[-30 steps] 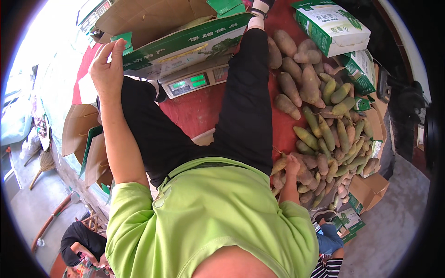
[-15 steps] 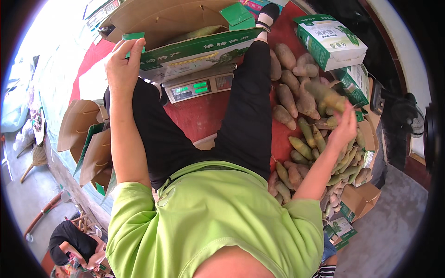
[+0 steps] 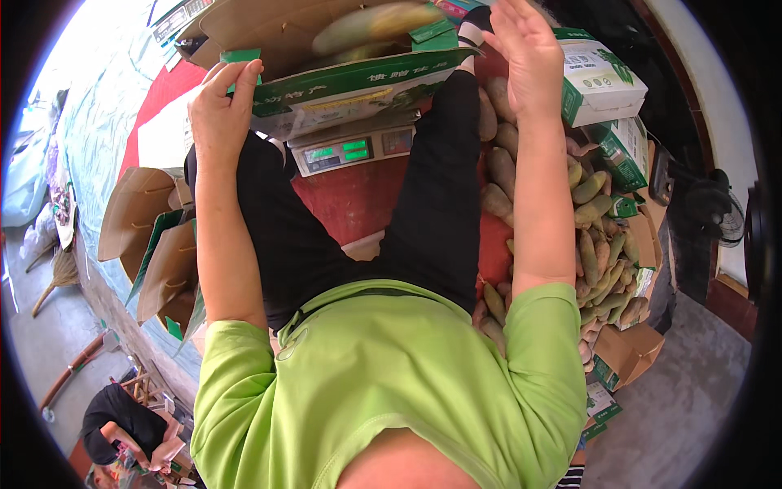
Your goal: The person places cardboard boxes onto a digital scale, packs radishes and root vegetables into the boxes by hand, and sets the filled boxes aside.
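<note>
Fingers (image 3: 236, 77) of left hand (image 3: 218, 114) curled over near-left edge of open cardboard box (image 3: 326, 49), gripping flap. Box sits on digital scale (image 3: 350, 151), on red mat (image 3: 358, 200) between person's legs. Blurred green-yellow fruit (image 3: 379, 20) over box opening. Right hand (image 3: 529, 53) empty, fingers loosely spread beside box. Mango pile (image 3: 595, 236) along right.

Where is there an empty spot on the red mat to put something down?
One bare patch of red mat lies between the person's legs, just below the scale. The right side is crowded: mangoes piled beside the right leg, up to the green-and-white boxes. The open carton covers the top.
</note>
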The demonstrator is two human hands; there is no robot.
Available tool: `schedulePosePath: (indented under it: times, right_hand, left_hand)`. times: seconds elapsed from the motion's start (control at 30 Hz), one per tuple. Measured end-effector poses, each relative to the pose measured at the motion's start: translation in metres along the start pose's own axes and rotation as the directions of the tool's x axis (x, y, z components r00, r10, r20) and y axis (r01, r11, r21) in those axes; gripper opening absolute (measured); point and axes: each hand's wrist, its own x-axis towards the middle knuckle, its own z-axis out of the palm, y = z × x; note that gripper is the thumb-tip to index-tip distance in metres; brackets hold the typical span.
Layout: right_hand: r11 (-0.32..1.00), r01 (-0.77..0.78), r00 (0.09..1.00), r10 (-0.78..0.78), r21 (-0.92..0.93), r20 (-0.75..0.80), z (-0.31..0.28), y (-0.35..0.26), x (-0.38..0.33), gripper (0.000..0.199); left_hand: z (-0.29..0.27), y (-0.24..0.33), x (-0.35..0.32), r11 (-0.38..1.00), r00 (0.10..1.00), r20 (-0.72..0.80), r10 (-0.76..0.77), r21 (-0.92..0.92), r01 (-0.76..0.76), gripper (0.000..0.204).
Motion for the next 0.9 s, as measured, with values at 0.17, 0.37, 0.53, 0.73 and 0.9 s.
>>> schedulePosePath:
  times: [0.17,0.37,0.53,0.73,0.9]
  right_hand:
    - [0.948,-0.113,0.987,0.072,-0.299,-0.144,-0.080,0.047,-0.033,0.027]
    - [0.718,-0.518,0.854,0.407,-0.464,-0.324,-0.216,0.145,-0.168,0.021]
    - [0.448,-0.791,0.610,0.634,-0.417,-0.475,-0.274,0.211,-0.299,0.022]
    - [0.415,-0.394,0.805,0.587,-0.820,-0.090,-0.386,0.289,-0.464,0.020]
    - [0.342,-0.437,0.879,0.360,-0.832,-0.314,-0.310,0.271,-0.447,0.018]
  left_hand:
    - [-0.004,-0.010,0.002,0.998,0.998,-0.014,0.056,0.025,-0.056,0.024]
    - [0.000,-0.012,0.001,0.998,0.999,-0.024,0.029,-0.053,-0.030,0.024]
    - [-0.003,-0.017,0.001,0.998,0.998,-0.055,0.037,-0.055,-0.040,0.025]
    - [0.015,-0.021,0.004,0.999,0.999,-0.035,-0.022,-0.043,0.021,0.028]
    - [0.002,-0.014,0.000,0.999,0.997,-0.071,-0.042,-0.025,0.040,0.022]
